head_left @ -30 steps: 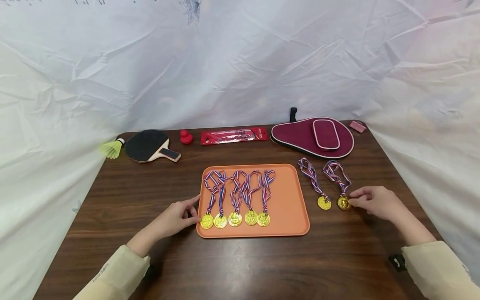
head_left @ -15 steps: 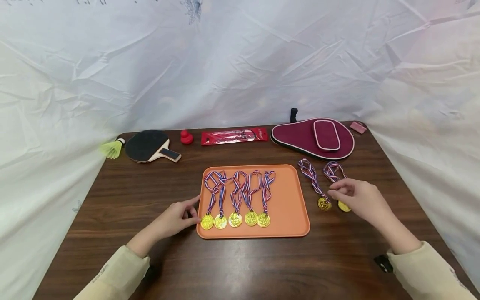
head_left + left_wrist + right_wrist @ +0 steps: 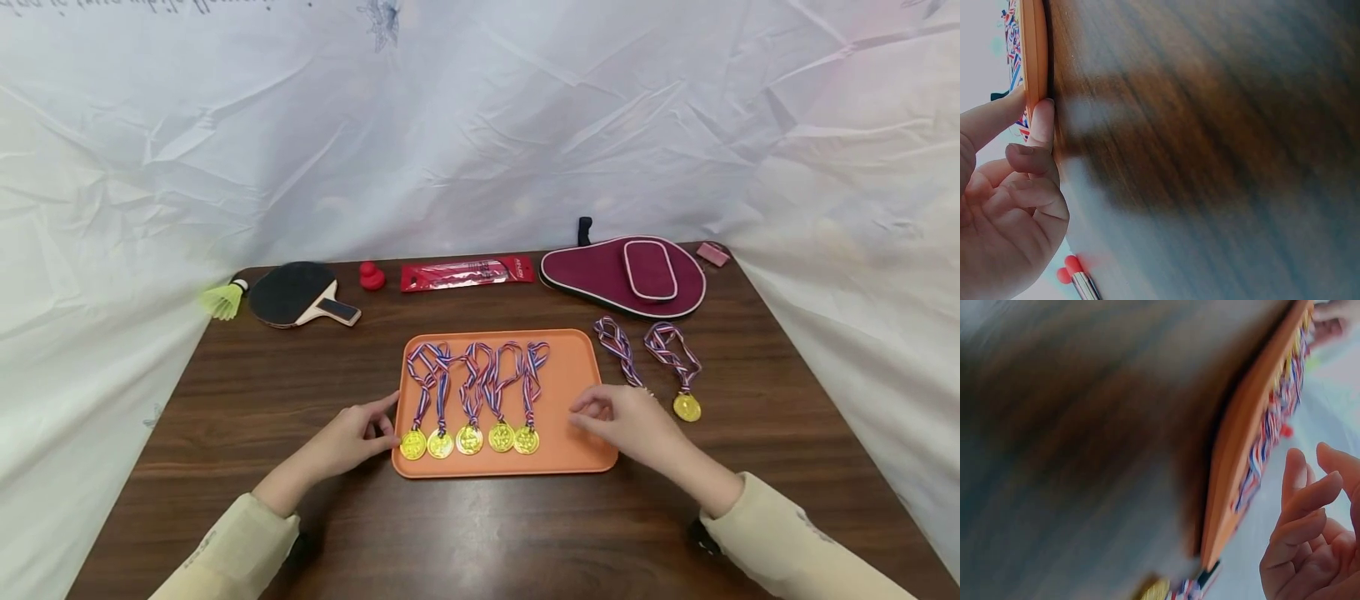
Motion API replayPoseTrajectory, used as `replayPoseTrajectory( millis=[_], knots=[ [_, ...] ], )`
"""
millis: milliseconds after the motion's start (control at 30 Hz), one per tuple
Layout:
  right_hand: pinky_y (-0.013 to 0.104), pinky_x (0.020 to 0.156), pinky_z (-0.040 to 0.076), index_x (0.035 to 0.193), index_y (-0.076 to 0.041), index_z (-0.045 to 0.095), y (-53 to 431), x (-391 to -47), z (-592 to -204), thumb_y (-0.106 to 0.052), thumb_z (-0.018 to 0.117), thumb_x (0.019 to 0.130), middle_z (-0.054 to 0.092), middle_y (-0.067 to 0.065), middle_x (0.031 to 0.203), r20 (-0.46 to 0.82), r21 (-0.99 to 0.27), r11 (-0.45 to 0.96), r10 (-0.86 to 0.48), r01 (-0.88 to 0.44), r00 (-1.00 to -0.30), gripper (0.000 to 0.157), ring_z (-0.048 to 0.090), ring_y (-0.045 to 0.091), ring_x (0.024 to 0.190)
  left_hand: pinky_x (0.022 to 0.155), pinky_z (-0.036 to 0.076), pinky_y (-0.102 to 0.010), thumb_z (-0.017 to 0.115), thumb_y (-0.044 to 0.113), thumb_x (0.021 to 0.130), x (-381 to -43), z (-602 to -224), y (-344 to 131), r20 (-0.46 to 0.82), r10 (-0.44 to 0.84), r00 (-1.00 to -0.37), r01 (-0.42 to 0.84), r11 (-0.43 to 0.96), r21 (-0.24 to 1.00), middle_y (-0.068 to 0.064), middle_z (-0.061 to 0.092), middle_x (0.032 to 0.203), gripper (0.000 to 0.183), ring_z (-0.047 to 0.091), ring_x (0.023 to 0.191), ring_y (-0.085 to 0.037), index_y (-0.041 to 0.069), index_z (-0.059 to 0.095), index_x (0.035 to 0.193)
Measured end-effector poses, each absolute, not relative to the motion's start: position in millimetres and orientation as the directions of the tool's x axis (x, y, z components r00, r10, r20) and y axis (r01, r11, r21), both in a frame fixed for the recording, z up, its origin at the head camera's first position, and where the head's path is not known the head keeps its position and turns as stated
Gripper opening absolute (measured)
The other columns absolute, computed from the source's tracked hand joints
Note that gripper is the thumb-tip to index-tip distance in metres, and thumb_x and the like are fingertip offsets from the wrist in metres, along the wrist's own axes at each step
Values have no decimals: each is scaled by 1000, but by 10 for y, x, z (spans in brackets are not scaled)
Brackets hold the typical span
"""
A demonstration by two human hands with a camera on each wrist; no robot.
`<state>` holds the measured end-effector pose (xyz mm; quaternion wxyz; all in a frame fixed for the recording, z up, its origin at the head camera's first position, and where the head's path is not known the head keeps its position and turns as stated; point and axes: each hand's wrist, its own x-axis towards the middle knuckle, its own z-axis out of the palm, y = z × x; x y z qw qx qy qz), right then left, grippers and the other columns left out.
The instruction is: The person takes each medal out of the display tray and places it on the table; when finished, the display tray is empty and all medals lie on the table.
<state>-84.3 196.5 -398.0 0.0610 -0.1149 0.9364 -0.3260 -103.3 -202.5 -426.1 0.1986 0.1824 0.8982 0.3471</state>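
In the head view my left hand (image 3: 358,435) pinches the left rim of an orange tray (image 3: 573,360). The left wrist view has its thumb and a finger on the tray edge (image 3: 1034,56). Several gold medals (image 3: 469,439) with striped ribbons lie in a row on the tray. My right hand (image 3: 633,421) hovers over the tray's right part, holding nothing, with a gap between thumb and forefinger. Right of the tray lie two more medals: one (image 3: 687,407) in full sight, the other showing mostly its ribbon (image 3: 617,346), its disc hidden behind the right hand.
Along the table's far side lie a shuttlecock (image 3: 225,298), a table tennis bat (image 3: 296,296), a small red object (image 3: 371,276), a red packet (image 3: 467,273), a maroon bat case (image 3: 618,277) and a small pink object (image 3: 712,254). A white cloth (image 3: 480,125) hangs behind.
My right hand has moved left from the far-right medal, past the other one, to above the tray's right part. The left hand keeps its place on the rim.
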Motion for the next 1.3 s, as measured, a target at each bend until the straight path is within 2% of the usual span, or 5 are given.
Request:
replayPoseTrajectory(
  millis=[367, 600, 833, 1133, 1300],
  knots=[
    [25, 57, 41, 75, -29, 62, 1621, -883, -4191, -42, 71, 73, 55, -19, 63, -99, -602, 770, -335, -212, -937, 16, 52, 0, 59, 46, 38, -24, 66, 22, 82, -1030, -4267, -2023, -230, 464, -855, 190, 694, 695, 7, 56, 73, 67, 46, 53, -11, 6, 33, 138],
    [27, 56, 40, 72, -29, 60, 1542, -941, -4182, -46, 73, 68, 55, -18, 61, -151, -569, 801, -322, -184, -934, 21, 51, 1, 57, 46, 37, -23, 65, 17, 83, -1020, -4269, -2025, -157, 515, -843, 267, 654, 707, 7, 56, 73, 64, 45, 52, -8, 0, 33, 136],
    [29, 53, 39, 69, -28, 60, 1495, -959, -4185, -51, 74, 63, 54, -15, 59, -195, -541, 827, -300, -153, -934, 28, 49, 5, 56, 45, 37, -23, 65, 18, 83, -1021, -4254, -2025, -163, 513, -843, 263, 655, 708, 7, 56, 73, 64, 45, 52, -9, 0, 33, 136],
    [29, 53, 37, 71, -25, 61, 1542, -987, -4200, -42, 77, 64, 54, -11, 61, -234, -541, 833, -279, -114, -931, 24, 48, 8, 57, 45, 37, -23, 65, 19, 83, -1024, -4264, -2027, -170, 512, -842, 256, 656, 710, 6, 56, 73, 65, 45, 52, -9, 1, 33, 136],
    [30, 50, 37, 72, -25, 60, 1524, -987, -4175, -48, 77, 61, 53, -10, 60, -242, -520, 847, -264, -105, -934, 30, 48, 9, 55, 45, 37, -23, 65, 19, 83, -1018, -4269, -2031, -175, 506, -844, 248, 659, 710, 7, 56, 73, 65, 45, 52, -9, 1, 33, 136]
  ],
)
